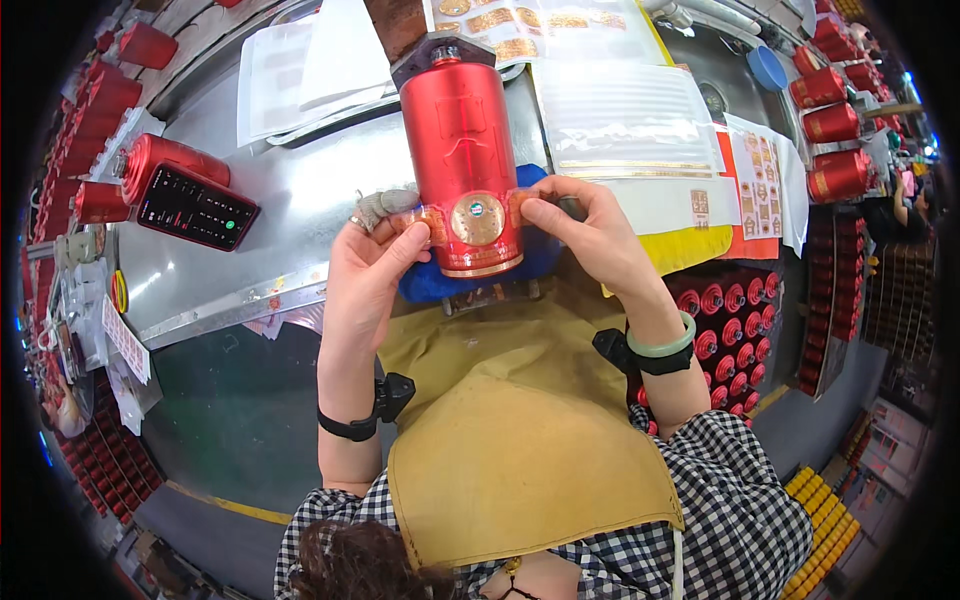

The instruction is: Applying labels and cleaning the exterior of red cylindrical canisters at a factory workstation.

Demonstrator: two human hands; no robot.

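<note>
So the person's got a big red bottle (462, 150) lying on the metal table (300, 215), neck pointing to the far side, base toward the body. A gold label band (476, 218) with a round medallion wraps the near end. The left hand (375, 265) presses its thumb on the left end of that band, fingers curled round the bottle's side, one fingertip wrapped in grey tape plus a ring. The right hand (590, 235) pinches the right end of the band, thumb and fingers flat on it. Both hands are gripping, neither is loose.

Under the bottle's near end there's a blue cushion (432, 283), mostly hidden by the bottle and hands. A mustard apron (520, 440) covers the lap, and there's a black strap on each wrist, with a green bangle (662, 345) on the right one too.

Stuff around: a dark phone (195, 208) with a lit screen to the left, leaning on another red bottle (160, 160) lying on its side. Clear sheets of gold labels (530, 20) sit at the far edge, just past the bottle's neck. More sheets (625, 120) are stacked to the right, on top of a yellow pad (690, 245). Near right, below table level, a crate of red bottles (735, 315) seen cap-up. More red cans (830, 125) stand far right, well apart from the hands.
</note>
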